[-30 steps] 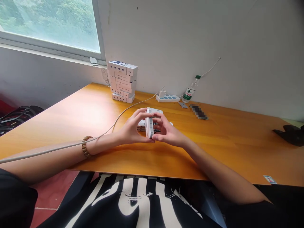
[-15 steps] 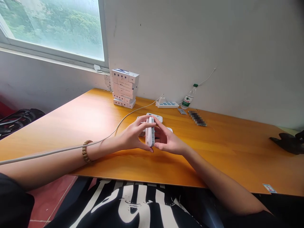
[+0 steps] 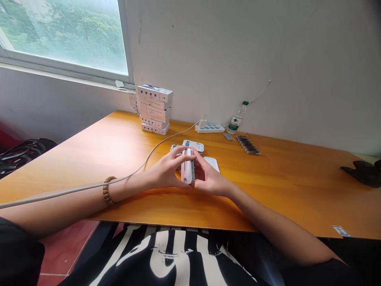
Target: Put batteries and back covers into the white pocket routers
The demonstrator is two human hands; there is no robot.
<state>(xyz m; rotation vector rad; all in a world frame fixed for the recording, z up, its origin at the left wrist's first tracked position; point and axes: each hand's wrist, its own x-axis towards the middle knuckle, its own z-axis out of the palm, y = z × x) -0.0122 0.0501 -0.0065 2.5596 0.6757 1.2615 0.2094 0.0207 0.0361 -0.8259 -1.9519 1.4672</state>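
Both hands grip a small white device [image 3: 187,171] with rounded ends, like a portable Wi-Fi router, above the wooden table. It stands on its narrow side, its logo at the lower end and a grey edge toward the right. My left hand [image 3: 168,169] closes round it, fingers over the top and thumb at the bottom. From the other side my right hand [image 3: 214,178] holds it between fingertips and thumb. Just behind lies a white device with printed labels [image 3: 195,147]. A plain white cover [image 3: 212,163] lies partly behind my right hand. Other parts behind my fingers are mostly hidden.
A stack of white boxes [image 3: 154,109] stands at the back left. A power strip [image 3: 210,128], a water bottle [image 3: 236,119], a small grey card [image 3: 228,136] and a blurred-out phone-like object [image 3: 248,145] lie toward the wall. A white cable [image 3: 149,157] crosses over my left forearm.
The held device has turned slightly, so more of its white face and logo shows. The white cover is more visible beside my right hand. The whole view has shifted a little.
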